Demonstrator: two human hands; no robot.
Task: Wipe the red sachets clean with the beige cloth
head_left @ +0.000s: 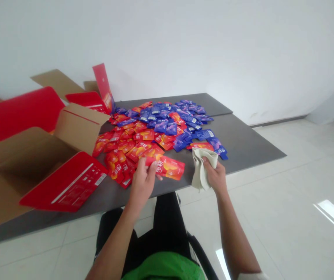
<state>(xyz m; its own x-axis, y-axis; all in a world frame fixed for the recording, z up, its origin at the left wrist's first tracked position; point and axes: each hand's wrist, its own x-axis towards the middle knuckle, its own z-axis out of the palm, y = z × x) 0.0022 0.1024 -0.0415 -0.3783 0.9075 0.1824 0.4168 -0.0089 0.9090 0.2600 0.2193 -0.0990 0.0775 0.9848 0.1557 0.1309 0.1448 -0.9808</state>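
In my left hand (143, 179) is a red packet (169, 167) with an orange picture and white lettering, gripped at its left end between thumb and fingers. My right hand (216, 175) is closed on a folded cream cloth (201, 167), bunched over the table's front edge. A small gap separates the packet from the cloth. Beyond both hands lies a heap of red packets (139, 136) and blue-purple packets (167, 116), flat and overlapping.
Open red cardboard boxes (67, 182) with raised flaps crowd the left side. Everything rests on a dark grey table (243, 140) against a white wall (213, 46). Pale floor tiles (286, 194) lie to the right, and my legs (167, 217) are under the front edge.
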